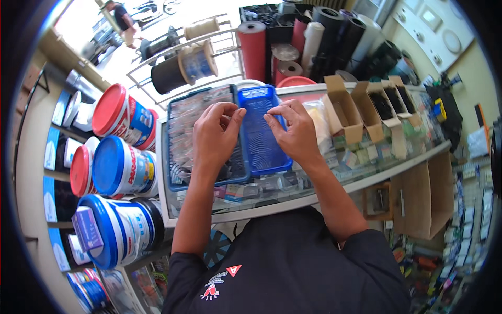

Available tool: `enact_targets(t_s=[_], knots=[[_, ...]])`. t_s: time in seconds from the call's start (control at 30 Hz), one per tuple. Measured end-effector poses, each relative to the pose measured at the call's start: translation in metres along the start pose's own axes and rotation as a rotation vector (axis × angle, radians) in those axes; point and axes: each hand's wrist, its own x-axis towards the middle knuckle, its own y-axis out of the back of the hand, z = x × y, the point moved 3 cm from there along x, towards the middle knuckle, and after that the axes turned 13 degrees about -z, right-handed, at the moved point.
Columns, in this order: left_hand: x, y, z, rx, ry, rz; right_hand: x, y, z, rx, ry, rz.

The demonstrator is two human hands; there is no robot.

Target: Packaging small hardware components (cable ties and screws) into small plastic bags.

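Over the glass-topped counter, my left hand is raised with bent fingers, its thumb near the index fingertip. Facing it, my right hand has its fingers curled and a gap behind its thumb. Nothing is visible in either hand. Between and below them lies a blue plastic basket with an empty patterned base. Under my left hand and forearm, a dark blue-green tray holds many small clear plastic packets. A clear plastic bag with pale contents lies beyond my right hand.
Open cardboard boxes, some with black parts, line the counter's right. Paint buckets are stacked at left. Beyond the counter are a rack with cable spools and upright rolls. A person is outside. A large carton sits lower right.
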Motion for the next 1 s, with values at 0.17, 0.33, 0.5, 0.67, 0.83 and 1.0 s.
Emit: enact_targets(t_s=[0.17,0.33,0.5,0.67,0.83,1.0], knots=[[-0.004,-0.066,0.045,-0.173,-0.123,-0.034,-0.037,0.066,0.022,-0.059,-0.035,0.101],[-0.014,-0.146,0.082,-0.238,-0.216,-0.120,-0.076,0.138,0.058,-0.095,-0.126,0.161],[-0.019,-0.240,0.126,-0.292,-0.239,-0.254,-0.115,0.215,0.120,-0.204,-0.113,0.213],[-0.008,-0.357,0.178,-0.269,-0.229,-0.397,-0.147,0.298,0.201,-0.222,-0.185,0.173],[-0.007,-0.447,0.204,-0.063,-0.065,-0.493,-0.171,0.364,0.273,-0.249,-0.255,0.042],[0.007,-0.498,0.214,-0.146,0.013,-0.412,-0.178,0.386,0.304,-0.197,-0.262,-0.037]])
